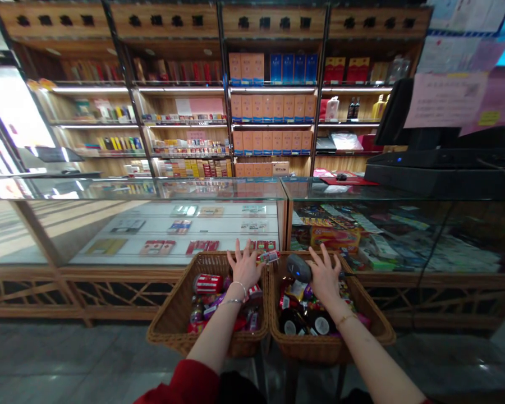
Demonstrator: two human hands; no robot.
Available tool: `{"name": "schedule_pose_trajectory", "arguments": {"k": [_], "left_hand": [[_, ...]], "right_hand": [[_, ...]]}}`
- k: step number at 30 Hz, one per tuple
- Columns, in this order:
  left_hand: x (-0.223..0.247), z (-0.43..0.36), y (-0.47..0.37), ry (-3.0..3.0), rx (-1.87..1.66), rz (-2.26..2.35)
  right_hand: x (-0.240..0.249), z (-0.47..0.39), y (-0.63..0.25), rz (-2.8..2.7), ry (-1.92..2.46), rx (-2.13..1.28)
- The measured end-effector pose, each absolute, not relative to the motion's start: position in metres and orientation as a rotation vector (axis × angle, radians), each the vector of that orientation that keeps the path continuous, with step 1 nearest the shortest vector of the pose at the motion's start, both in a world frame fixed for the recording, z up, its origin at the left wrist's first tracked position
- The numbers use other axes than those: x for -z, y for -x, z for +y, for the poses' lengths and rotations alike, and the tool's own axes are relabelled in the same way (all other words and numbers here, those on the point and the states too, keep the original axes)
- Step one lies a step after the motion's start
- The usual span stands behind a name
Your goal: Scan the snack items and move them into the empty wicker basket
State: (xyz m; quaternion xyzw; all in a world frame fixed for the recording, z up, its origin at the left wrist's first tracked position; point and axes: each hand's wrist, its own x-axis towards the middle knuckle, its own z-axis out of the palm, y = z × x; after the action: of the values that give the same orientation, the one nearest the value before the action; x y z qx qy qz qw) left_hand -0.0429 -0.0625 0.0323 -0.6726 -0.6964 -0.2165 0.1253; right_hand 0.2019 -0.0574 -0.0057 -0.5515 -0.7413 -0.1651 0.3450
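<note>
Holding a small packet (270, 257) at its thumb side, the left hand (244, 270) is hovering over the left wicker basket (170, 314), fingers spread. The right hand (325, 275) is gripping a dark scanner (298, 268) above the right wicker basket (370, 320), and the packet is hovering where the baskets meet

Your left hand (244, 268) reaches over the left wicker basket (168, 318), holding a small, bright packet (270, 257) by the thumb. Your right hand (326, 278) grips a dark scanner (298, 268) above the right wicker basket (376, 330), its head turned toward the packet. Below your wrists, both baskets hold packaged goods, among them a red-and-white striped tub (207, 284) on the left. In front of you stands the glass counter (185, 189), with a monitor (396, 112) at its right and lit shelves (271, 88) of boxes behind.
</note>
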Motion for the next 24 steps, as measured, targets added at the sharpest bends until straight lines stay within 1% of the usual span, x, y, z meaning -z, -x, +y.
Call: {"name": "schedule_pose_trajectory", "arguments": {"k": [10, 16, 24], "left_hand": [[-0.026, -0.075, 0.077, 1.843, 0.615, -2.109], [-0.025, -0.077, 0.078, 1.695, 0.644, -2.201], [-0.007, -0.074, 0.078, 1.698, 0.639, -2.212]], "right_hand": [[0.013, -0.059, -0.203, -1.891, 1.426, 0.432], [0.018, -0.058, -0.206, -1.857, 1.419, 0.468], [0.022, -0.058, -0.211, -1.825, 1.414, 0.488]]}}
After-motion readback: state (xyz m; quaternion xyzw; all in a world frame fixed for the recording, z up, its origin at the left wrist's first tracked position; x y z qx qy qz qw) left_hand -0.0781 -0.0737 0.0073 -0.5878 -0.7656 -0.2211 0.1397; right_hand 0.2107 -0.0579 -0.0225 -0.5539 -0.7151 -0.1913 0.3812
